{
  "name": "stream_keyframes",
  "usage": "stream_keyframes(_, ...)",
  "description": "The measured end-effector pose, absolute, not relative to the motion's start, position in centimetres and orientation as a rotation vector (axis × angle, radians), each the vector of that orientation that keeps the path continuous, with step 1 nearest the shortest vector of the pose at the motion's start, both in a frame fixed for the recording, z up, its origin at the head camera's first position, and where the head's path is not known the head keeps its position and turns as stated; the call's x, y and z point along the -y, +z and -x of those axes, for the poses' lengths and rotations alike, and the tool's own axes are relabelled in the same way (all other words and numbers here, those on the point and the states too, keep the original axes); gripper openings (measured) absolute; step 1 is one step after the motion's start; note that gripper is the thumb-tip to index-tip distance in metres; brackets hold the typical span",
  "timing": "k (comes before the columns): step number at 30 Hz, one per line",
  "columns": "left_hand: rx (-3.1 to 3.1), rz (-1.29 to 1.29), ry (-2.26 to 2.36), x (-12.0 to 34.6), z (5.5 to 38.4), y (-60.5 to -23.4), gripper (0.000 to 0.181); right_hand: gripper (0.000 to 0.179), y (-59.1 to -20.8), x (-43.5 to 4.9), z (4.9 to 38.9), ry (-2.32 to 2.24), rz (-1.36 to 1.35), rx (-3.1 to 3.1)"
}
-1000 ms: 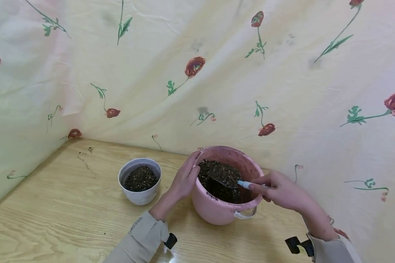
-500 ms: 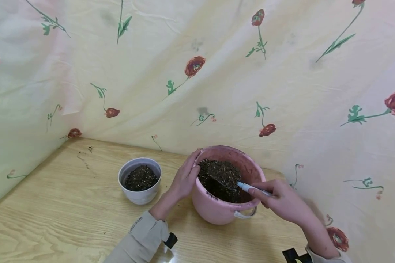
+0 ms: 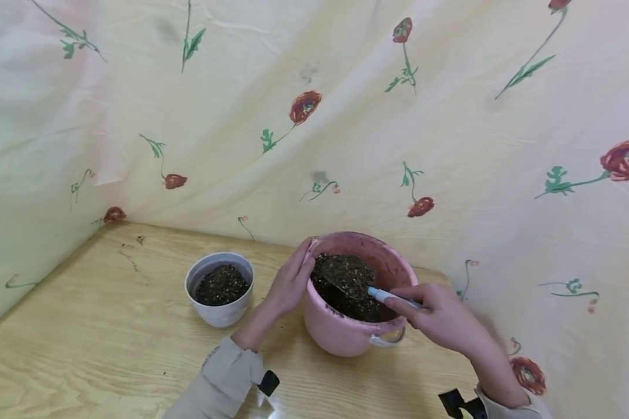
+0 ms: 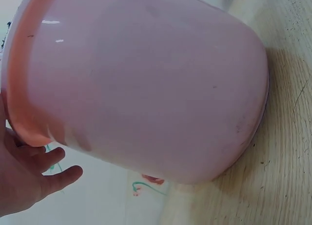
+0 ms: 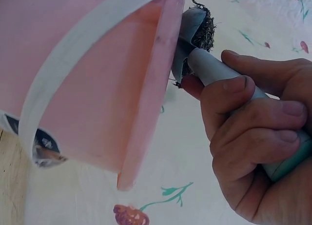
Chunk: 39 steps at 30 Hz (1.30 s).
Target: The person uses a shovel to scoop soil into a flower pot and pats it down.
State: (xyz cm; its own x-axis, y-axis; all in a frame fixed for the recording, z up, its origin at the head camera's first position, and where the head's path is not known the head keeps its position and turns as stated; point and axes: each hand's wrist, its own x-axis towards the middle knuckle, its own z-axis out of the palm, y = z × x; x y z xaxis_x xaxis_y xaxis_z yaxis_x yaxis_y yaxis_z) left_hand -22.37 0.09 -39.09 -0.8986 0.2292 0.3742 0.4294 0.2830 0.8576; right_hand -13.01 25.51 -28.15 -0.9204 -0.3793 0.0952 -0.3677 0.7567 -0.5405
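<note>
A pink bucket (image 3: 335,334) with a soil-smeared rim stands on the table, dark potting soil (image 3: 322,267) inside. My left hand (image 3: 290,279) grips its left rim; in the left wrist view the fingertips (image 4: 73,173) reach along the outer wall. My right hand (image 3: 437,317) holds a garden trowel by its pale blue handle (image 3: 382,295), fingers wrapped round the grip. The trowel's blade (image 5: 192,22) carries a heap of soil within the bucket's mouth. Left of the bucket sits a smaller white pot (image 3: 222,317), partly filled with soil.
The wood-grain table (image 3: 110,326) has small dark crumbs on it. A flower-printed cloth (image 3: 230,128) hangs close behind the bucket and at both sides. The bucket's white handle (image 5: 73,54) hangs down at its front right.
My right hand has dropped a little, and the soil-laden trowel has shifted slightly left inside the bucket. My left hand keeps its hold on the rim. The head view has turned slightly.
</note>
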Motion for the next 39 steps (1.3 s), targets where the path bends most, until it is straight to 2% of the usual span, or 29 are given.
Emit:
stream_keyframes(13, 2.338, 0.512, -1.726, 2.8, 21.4, -38.3, 0.055, 0.032, -27.8, -22.7, 13.0, -0.889, 0.688, -2.841)
stream_keyframes(26, 2.35, 0.483, -1.67, 6.4, 20.8, -37.9, 0.056, 0.027, -28.4, -19.8, 13.3, -0.944, 0.757, -2.763)
stream_keyframes(39, 2.335, 0.457, -1.579, 9.7, 20.2, -38.0, 0.055, 0.023, -29.3, -15.4, 13.5, -0.809, 0.807, -2.89)
